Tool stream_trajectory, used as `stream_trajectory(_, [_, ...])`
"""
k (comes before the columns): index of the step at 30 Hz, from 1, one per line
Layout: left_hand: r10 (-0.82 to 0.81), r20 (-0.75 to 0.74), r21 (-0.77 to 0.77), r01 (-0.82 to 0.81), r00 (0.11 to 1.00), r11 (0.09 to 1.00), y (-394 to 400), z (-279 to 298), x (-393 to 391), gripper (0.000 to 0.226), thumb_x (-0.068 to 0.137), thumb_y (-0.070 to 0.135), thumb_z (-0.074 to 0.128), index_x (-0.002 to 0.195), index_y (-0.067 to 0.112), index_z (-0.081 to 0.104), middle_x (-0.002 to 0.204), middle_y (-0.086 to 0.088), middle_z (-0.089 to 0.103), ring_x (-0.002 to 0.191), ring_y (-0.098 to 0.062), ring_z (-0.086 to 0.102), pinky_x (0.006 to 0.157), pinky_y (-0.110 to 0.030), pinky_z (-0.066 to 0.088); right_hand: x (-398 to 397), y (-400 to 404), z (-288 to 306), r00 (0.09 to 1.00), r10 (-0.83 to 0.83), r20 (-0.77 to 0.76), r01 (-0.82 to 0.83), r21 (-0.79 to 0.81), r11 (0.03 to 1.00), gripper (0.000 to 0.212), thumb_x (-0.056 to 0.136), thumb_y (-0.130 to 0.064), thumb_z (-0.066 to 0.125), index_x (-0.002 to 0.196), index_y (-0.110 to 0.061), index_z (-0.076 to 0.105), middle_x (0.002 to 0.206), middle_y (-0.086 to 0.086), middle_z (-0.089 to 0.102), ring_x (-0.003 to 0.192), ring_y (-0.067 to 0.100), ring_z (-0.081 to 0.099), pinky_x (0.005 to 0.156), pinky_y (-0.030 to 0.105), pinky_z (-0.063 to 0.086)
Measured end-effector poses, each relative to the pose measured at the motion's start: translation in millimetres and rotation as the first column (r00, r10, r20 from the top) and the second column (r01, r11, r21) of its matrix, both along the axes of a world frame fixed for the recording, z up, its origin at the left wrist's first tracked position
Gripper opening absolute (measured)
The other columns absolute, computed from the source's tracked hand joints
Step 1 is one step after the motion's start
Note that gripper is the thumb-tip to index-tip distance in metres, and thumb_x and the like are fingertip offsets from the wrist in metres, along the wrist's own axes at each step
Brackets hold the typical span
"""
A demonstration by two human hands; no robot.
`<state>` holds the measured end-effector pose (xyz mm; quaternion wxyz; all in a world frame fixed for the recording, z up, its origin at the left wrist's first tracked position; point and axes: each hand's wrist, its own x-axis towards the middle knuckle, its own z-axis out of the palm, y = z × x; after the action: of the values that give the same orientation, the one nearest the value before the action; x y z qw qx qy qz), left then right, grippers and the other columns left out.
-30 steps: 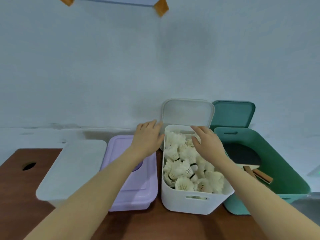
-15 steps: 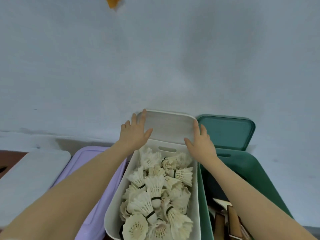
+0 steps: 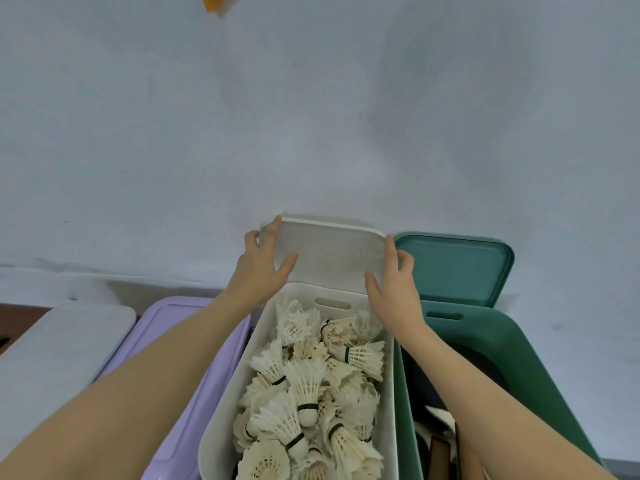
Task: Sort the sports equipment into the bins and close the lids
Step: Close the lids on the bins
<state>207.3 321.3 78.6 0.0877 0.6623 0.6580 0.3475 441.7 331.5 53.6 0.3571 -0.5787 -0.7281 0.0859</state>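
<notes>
White plastic forms the flat rectangular lid [image 3: 332, 254], which is propped upright against the pale wall [image 3: 311, 116] directly behind the open white plastic bin [image 3: 389, 393]. The lid is gripped at both side edges: the left hand [image 3: 258, 271] is wrapped over its left edge, with the fingers [image 3: 273, 225] reaching up to the top corner and the thumb laid across the front face, and the right hand [image 3: 394, 282] is placed on its right edge, the fingers [image 3: 389, 247] curled round the rim and the thumb spread over the front. The lower edge of the lid is hidden behind the bin's far wall, where a slot handle is cut.

The white bin is filled with a heap of white feather shuttlecocks [image 3: 308, 393] with dark bands at the cork.

Just right of the white bin, touching it, an open dark green plastic bin [image 3: 519, 358] is seen, with brown and dark items partly visible inside; these cannot be identified. Its green lid [image 3: 453, 268] is leaned against the wall behind it, beside the white lid.

Just left of the white bin, a lilac plastic bin with its lid on [image 3: 187, 358] is seen, and further left a pale grey lidded bin [image 3: 59, 348]. A strip of brown wooden tabletop [image 3: 14, 317] is visible at the far left edge.
</notes>
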Motion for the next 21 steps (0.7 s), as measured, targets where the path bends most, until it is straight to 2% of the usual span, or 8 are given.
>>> stream_trajectory(3, [0.011, 0.003, 0.081, -0.011, 1.0, 0.997, -14.8, 12.0, 1.3, 0.066, 0.092, 0.043, 0.049, 0.146, 0.035, 0.013, 0.137, -0.016, 0.025, 0.097, -0.038, 0.055, 0.092, -0.041, 0.043, -2.4, -13.7, 13.1, 0.999, -0.002, -0.044, 0.005, 0.049, 0.999, 0.071, 0.094, -0.027, 0.048, 0.149, -0.024, 0.004, 0.139, 0.012, 0.025, 0.06, 0.025, 0.052, 0.052, 0.033, 0.046])
stream_trajectory(5, [0.036, 0.021, 0.116, -0.038, 0.999, 0.992, -28.2, 20.2, -0.8, 0.063, 0.092, 0.042, 0.049, 0.146, 0.032, 0.018, 0.136, -0.016, 0.026, 0.103, -0.037, 0.053, 0.093, -0.041, 0.042, -3.1, -26.1, 24.6, 0.998, -0.01, -0.066, 0.015, 0.072, 0.997, 0.066, 0.094, -0.028, 0.047, 0.149, -0.024, 0.009, 0.14, 0.01, 0.025, 0.057, 0.025, 0.052, 0.053, 0.035, 0.049])
stream_trajectory(8, [-0.045, -0.036, 0.213, 0.052, 0.998, 0.976, -49.9, 30.2, -0.4, 0.057, 0.093, 0.039, 0.049, 0.143, 0.019, 0.03, 0.129, -0.016, 0.033, 0.109, -0.034, 0.049, 0.09, -0.042, 0.046, -13.0, -51.4, 42.2, 0.997, 0.074, -0.036, -0.068, 0.145, 0.987, 0.056, 0.096, -0.027, 0.045, 0.146, -0.023, 0.021, 0.143, 0.007, 0.025, 0.072, 0.026, 0.058, 0.06, 0.037, 0.052])
stream_trajectory(10, [-0.106, -0.069, 0.181, 0.117, 0.992, 0.977, -61.2, 33.7, 8.5, 0.055, 0.095, 0.034, 0.046, 0.144, 0.016, 0.029, 0.131, -0.014, 0.034, 0.108, -0.032, 0.05, 0.089, -0.04, 0.045, -26.7, -67.1, 51.7, 0.99, 0.126, 0.068, -0.136, 0.179, 0.974, 0.052, 0.097, -0.023, 0.043, 0.145, -0.021, 0.024, 0.143, 0.008, 0.029, 0.078, 0.027, 0.059, 0.062, 0.04, 0.052])
stream_trajectory(13, [-0.002, -0.129, 0.135, 0.019, 0.992, 0.991, -72.0, 30.2, 17.7, 0.051, 0.098, 0.032, 0.038, 0.145, 0.016, 0.027, 0.139, -0.017, 0.032, 0.104, -0.034, 0.053, 0.089, -0.04, 0.042, -38.2, -77.6, 57.2, 0.988, 0.059, 0.145, -0.088, 0.207, 0.974, 0.051, 0.097, -0.02, 0.04, 0.146, -0.021, 0.025, 0.144, 0.012, 0.033, 0.082, 0.027, 0.058, 0.073, 0.039, 0.049])
stream_trajectory(17, [0.105, -0.251, 0.081, -0.087, 0.962, 0.993, -77.5, 25.0, 0.9, 0.051, 0.098, 0.035, 0.034, 0.146, 0.021, 0.025, 0.145, -0.016, 0.029, 0.123, -0.035, 0.041, 0.099, -0.042, 0.033, -29.2, -78.7, 56.8, 0.994, -0.033, 0.104, 0.025, 0.073, 0.997, 0.051, 0.098, -0.023, 0.037, 0.146, -0.025, 0.022, 0.147, 0.009, 0.028, 0.101, 0.029, 0.054, 0.075, 0.043, 0.051])
stream_trajectory(21, [0.132, -0.329, -0.017, -0.146, 0.935, 0.989, -73.2, 22.0, -19.6, 0.054, 0.097, 0.04, 0.034, 0.146, 0.021, 0.022, 0.149, -0.015, 0.024, 0.131, -0.033, 0.03, 0.105, -0.042, 0.026, -29.7, -70.8, 56.1, 0.992, -0.012, 0.124, 0.016, -0.032, 0.999, 0.051, 0.098, -0.026, 0.038, 0.146, -0.024, 0.021, 0.147, 0.008, 0.028, 0.113, 0.03, 0.049, 0.083, 0.044, 0.05])
